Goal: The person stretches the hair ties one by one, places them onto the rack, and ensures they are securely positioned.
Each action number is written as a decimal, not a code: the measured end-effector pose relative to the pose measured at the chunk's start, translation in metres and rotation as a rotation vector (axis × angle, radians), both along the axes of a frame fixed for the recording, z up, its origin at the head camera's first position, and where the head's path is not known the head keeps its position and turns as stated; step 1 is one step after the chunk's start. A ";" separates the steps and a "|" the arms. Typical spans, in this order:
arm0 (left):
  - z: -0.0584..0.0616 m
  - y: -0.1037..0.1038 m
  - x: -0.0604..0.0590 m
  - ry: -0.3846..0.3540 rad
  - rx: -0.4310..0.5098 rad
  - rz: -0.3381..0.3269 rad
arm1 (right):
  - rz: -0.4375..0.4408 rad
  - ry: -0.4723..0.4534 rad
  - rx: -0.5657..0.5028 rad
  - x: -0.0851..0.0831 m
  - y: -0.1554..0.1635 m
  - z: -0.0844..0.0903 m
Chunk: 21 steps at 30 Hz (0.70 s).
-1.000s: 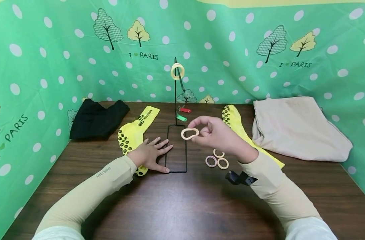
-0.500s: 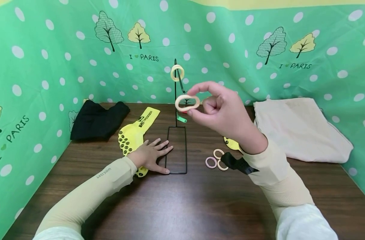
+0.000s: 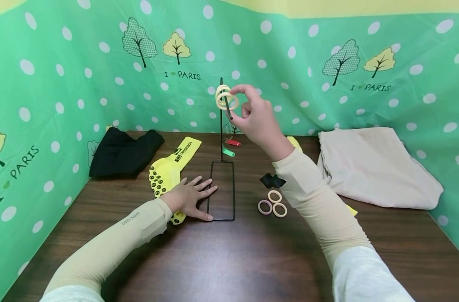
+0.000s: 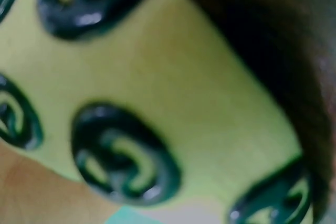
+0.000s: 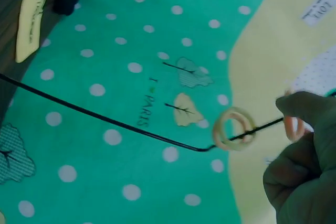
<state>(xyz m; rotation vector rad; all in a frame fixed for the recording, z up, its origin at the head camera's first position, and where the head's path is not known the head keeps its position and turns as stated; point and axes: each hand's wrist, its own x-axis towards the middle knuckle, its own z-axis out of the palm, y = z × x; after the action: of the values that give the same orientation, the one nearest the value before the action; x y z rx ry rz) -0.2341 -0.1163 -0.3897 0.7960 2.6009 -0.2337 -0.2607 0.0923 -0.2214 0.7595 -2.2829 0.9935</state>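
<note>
My right hand (image 3: 257, 115) pinches a pale yellow hair tie (image 3: 237, 103) between thumb and index finger at the hooked arm of a black wire stand (image 3: 221, 138). The arm runs through this hair tie in the right wrist view, near the arm's tip. Further in on the arm hang other pale hair ties (image 5: 218, 136), bunched together. With fingers spread, my left hand (image 3: 189, 198) lies flat across the left side of the stand's base, its fingertips over the wire. Beside and below that hand lies a yellow sock (image 3: 167, 167) with black grip dots, which fills the left wrist view.
Two pale hair ties (image 3: 280, 216) and a purple hair tie (image 3: 265, 214) lie right of the base. Red (image 3: 233, 142) and green key tags (image 3: 228, 152) sit behind it. Black cloth (image 3: 123, 153) is at left; beige cloth (image 3: 376, 167) and another yellow sock (image 3: 294, 143) are at right.
My right hand has lifted the hair tie from low over the base up to the stand's arm, where the arm passes through it. My left hand has stayed put.
</note>
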 end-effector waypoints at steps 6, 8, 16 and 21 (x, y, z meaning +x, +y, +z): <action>-0.003 0.001 0.000 0.010 0.000 -0.015 | -0.071 -0.024 -0.029 -0.008 -0.003 -0.009; -0.003 0.001 -0.001 0.015 0.001 -0.020 | -0.065 -0.061 -0.053 -0.006 -0.001 -0.012; 0.000 -0.002 -0.002 0.017 0.006 -0.020 | 0.053 -0.364 -0.142 0.003 0.017 -0.039; -0.001 -0.002 -0.002 0.007 0.021 -0.025 | 0.101 -0.509 -0.149 0.005 0.033 -0.067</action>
<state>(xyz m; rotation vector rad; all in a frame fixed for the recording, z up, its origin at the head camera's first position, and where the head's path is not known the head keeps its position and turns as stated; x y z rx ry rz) -0.2365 -0.1183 -0.3905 0.8369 2.6050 -0.2172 -0.2559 0.1255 -0.2887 0.6135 -2.5663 1.5286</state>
